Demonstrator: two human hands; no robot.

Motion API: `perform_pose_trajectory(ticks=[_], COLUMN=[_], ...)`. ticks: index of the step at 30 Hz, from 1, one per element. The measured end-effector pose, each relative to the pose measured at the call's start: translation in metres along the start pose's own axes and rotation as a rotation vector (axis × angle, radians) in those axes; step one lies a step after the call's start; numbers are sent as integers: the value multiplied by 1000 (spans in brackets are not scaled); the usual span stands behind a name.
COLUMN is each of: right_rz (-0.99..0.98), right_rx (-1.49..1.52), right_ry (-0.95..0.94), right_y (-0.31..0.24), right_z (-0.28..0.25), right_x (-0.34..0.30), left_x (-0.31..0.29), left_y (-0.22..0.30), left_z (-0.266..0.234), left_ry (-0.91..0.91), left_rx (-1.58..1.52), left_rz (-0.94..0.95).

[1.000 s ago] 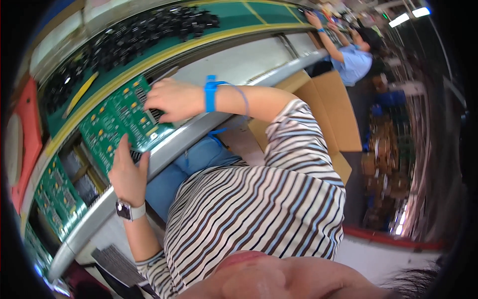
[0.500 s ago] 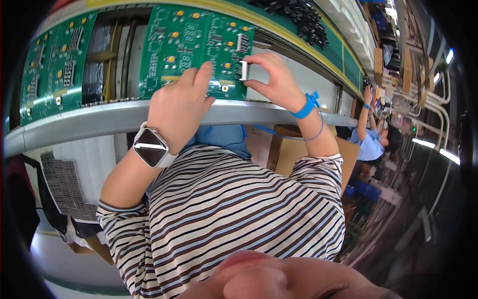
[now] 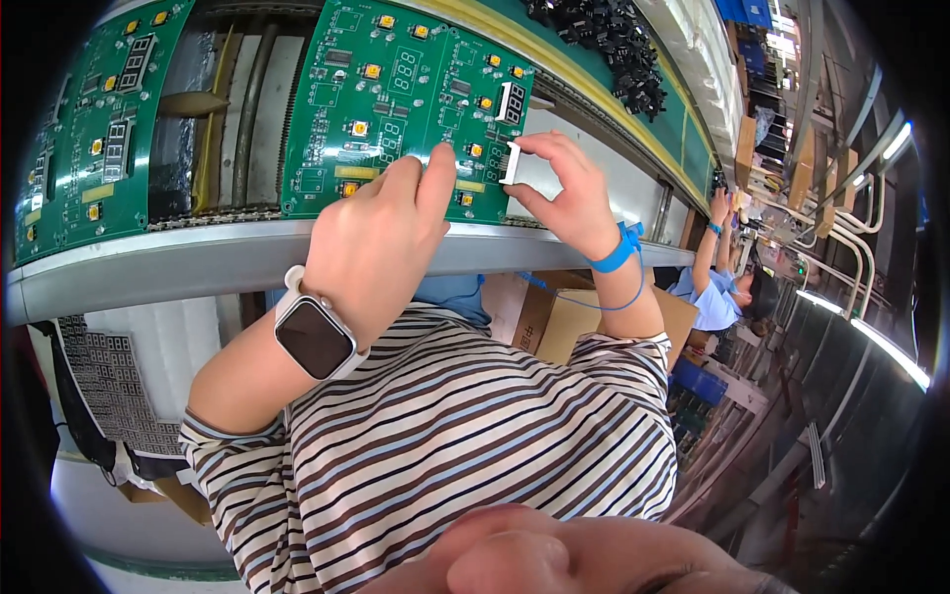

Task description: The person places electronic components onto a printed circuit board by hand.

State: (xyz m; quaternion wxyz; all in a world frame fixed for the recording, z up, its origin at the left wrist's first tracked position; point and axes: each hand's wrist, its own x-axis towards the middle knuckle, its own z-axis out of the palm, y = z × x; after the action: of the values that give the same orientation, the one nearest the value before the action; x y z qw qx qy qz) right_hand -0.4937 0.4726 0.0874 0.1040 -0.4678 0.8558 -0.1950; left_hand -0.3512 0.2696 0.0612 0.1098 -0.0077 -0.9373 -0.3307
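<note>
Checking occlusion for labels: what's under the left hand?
The green circuit board and grey metal rail run beneath the left hand; any components directly under it are covered and can't be seen.

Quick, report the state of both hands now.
Left hand: over the green circuit board; whether it holds anything cannot be told.
Right hand: closed, holding a small white-sided piece by its ends.

Dark characters stand on the cardboard box nr right, digit shapes on the L circuit board & R circuit board, w/ white print too small to read.
</note>
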Motion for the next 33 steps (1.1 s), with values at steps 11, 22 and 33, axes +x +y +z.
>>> perform_pose_trajectory(ticks=[11, 22, 33], right_rz=[-38, 18, 33], right_rx=[-59, 10, -3], right_ry=[5, 23, -41], right_y=[1, 2, -3], right_z=[2, 4, -2], right_x=[-2, -3, 3], left_x=[-1, 0, -1], left_y=[0, -1, -2], left_z=[2, 3, 7], left_ry=[33, -95, -75], left_rx=[31, -20, -29], left_rz=[13, -72, -49])
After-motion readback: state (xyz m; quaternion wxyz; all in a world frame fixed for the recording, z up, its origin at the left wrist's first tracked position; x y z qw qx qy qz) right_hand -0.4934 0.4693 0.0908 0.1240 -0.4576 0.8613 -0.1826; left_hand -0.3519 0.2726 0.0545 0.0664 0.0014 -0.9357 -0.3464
